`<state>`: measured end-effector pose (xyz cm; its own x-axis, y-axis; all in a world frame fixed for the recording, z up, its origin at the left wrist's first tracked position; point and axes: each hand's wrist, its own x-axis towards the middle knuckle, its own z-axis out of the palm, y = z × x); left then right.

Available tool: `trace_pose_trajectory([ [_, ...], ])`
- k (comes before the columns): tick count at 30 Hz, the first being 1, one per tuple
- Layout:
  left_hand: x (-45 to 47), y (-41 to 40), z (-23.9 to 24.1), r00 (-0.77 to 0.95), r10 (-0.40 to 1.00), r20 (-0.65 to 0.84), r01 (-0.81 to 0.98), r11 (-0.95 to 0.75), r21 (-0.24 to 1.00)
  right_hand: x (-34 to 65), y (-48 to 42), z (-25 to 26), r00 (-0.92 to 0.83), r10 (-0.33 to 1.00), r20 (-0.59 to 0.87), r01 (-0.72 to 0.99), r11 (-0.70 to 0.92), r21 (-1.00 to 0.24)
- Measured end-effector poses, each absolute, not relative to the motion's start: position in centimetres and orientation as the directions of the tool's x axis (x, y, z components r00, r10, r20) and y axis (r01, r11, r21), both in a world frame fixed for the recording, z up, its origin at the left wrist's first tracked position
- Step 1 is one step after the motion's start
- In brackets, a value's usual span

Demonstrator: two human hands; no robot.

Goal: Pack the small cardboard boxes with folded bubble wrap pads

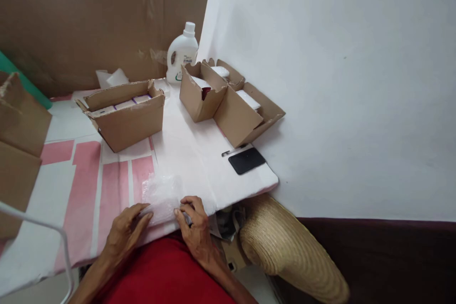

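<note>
Pinching nearly closed, left fingers (138,208) and right fingers (193,200) hold bubble wrap (163,196) between them.

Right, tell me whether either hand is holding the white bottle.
No, the left hand and right hand are both on the plastic wrap, while the white bottle stands farther back.

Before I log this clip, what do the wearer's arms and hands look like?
The left hand and right hand are ungloved; no sleeve shows on either forearm. A dark spot on one right finger may be a ring. A red garment covers the torso.
</note>
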<state>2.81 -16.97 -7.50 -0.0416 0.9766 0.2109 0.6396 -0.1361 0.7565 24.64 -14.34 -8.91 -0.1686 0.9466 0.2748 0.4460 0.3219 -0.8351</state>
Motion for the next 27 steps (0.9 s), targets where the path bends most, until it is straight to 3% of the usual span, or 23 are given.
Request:
trace_pose_trajectory([
  [3,4.0,-16.3,-6.8,-0.113,0.99,0.087,0.6,-0.002,0.8,24.4,-14.1,-8.9,-0.153,0.947,0.281,0.481,0.32,-0.816],
  [11,3.9,-16.1,-6.8,-0.151,0.988,0.026,0.655,0.08,0.751,23.7,-12.7,-9.0,-0.159,0.943,0.293,0.508,0.333,-0.794],
  [17,2.7,-17.7,-8.3,0.049,0.959,0.28,0.751,-0.221,0.622,24.0,-13.2,-9.0,-0.142,0.932,0.334,0.399,0.363,-0.842],
  [21,2.4,-17.4,-7.1,0.25,0.864,0.436,0.733,-0.463,0.499,25.1,-13.5,-8.2,-0.298,0.875,0.382,0.309,0.467,-0.828],
  [24,2.2,-17.5,-6.8,0.243,0.832,0.498,0.715,-0.501,0.487,25.6,-13.3,-7.9,-0.397,0.836,0.378,0.303,0.508,-0.806],
  [27,2.2,-18.0,-7.4,0.157,0.868,0.472,0.728,-0.425,0.539,25.2,-12.7,-8.2,-0.383,0.857,0.345,0.346,0.48,-0.807],
])
